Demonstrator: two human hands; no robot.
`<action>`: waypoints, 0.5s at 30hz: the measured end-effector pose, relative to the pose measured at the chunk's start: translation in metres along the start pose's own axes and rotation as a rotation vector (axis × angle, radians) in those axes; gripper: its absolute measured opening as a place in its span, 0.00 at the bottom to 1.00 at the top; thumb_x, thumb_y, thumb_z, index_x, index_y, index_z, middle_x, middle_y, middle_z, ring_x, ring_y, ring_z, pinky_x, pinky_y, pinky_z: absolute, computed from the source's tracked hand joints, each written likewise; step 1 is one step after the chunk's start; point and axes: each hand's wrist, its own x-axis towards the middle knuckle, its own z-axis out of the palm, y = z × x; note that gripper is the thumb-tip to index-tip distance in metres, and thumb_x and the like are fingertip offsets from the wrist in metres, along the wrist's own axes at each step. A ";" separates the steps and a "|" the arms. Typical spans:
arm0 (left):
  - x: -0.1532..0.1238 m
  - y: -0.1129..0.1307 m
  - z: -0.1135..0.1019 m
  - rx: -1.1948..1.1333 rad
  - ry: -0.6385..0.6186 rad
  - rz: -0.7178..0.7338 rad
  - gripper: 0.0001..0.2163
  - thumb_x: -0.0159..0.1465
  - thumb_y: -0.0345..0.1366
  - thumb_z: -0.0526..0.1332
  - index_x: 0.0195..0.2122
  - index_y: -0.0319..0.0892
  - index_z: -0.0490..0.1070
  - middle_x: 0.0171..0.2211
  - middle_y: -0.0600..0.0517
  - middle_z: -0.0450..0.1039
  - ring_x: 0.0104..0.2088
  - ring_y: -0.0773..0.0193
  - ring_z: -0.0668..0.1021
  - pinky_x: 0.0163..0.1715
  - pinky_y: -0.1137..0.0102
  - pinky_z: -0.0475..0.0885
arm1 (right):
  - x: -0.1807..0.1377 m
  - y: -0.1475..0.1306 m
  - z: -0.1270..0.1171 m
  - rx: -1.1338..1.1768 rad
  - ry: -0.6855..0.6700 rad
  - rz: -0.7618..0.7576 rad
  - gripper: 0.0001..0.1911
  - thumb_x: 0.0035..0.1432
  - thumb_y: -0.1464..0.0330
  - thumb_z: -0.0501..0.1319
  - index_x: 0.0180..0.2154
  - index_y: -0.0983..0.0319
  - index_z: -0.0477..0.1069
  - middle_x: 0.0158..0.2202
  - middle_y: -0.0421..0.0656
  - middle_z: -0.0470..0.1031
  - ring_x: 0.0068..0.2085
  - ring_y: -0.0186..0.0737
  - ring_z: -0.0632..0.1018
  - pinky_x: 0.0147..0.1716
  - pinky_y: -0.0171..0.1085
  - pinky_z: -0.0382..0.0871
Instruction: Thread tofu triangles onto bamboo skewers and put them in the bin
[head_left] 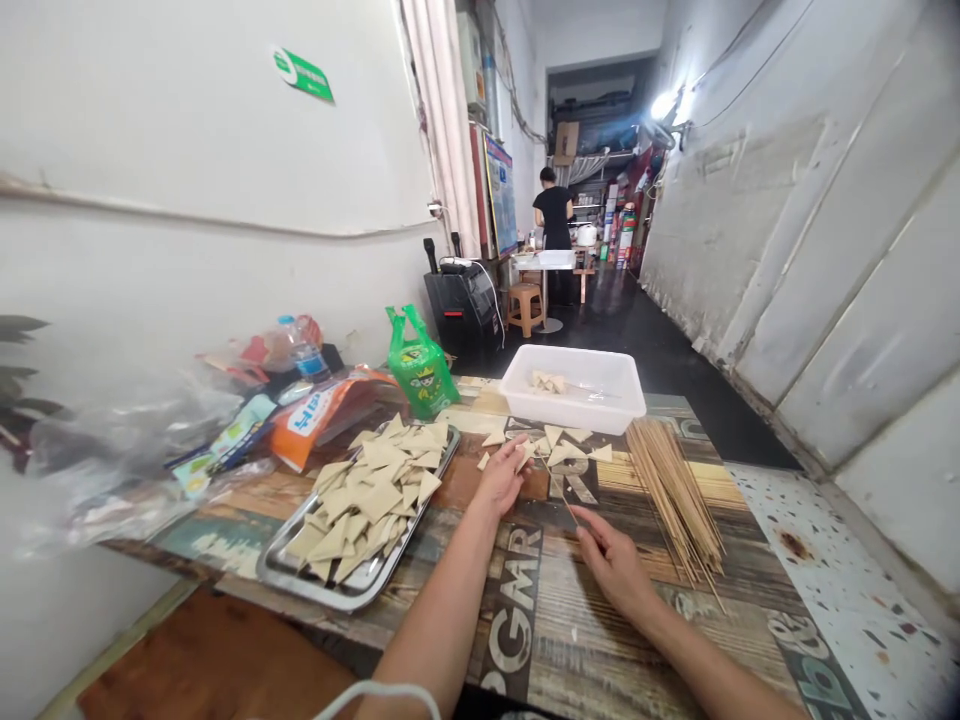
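The printed wooden table (555,640) reads "GMR". The left hand (501,478) extends forward, fingers flat on loose beige triangular tofu pieces (559,448). The right hand (611,560), palm down, pinches a thin bamboo skewer (561,497) pointing toward them.

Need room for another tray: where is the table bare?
Bare: the near table edge between metal tray and skewer bundle; also the speckled top right of the skewers. Crowded: triangle pieces before the white tub, bags far left.
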 end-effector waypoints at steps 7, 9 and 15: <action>0.011 -0.006 -0.002 -0.168 0.118 -0.002 0.08 0.52 0.31 0.64 0.31 0.37 0.66 0.32 0.49 0.72 0.32 0.69 0.76 0.30 0.77 0.70 | -0.006 0.010 0.000 -0.102 -0.004 -0.015 0.17 0.58 0.64 0.51 0.47 0.59 0.68 0.37 0.42 0.77 0.33 0.39 0.78 0.33 0.36 0.72; 0.010 -0.004 -0.002 -0.217 0.142 -0.020 0.07 0.52 0.30 0.64 0.31 0.38 0.66 0.32 0.50 0.72 0.35 0.66 0.76 0.35 0.73 0.71 | -0.007 0.011 0.000 -0.106 -0.020 -0.043 0.18 0.58 0.64 0.52 0.48 0.61 0.68 0.41 0.43 0.76 0.38 0.40 0.77 0.38 0.35 0.71; 0.001 0.004 0.004 -0.346 0.197 -0.077 0.07 0.55 0.26 0.61 0.34 0.36 0.65 0.35 0.46 0.73 0.40 0.58 0.76 0.39 0.66 0.73 | -0.008 0.003 -0.003 -0.140 0.000 -0.101 0.17 0.57 0.64 0.53 0.46 0.60 0.71 0.43 0.43 0.75 0.42 0.40 0.77 0.42 0.36 0.71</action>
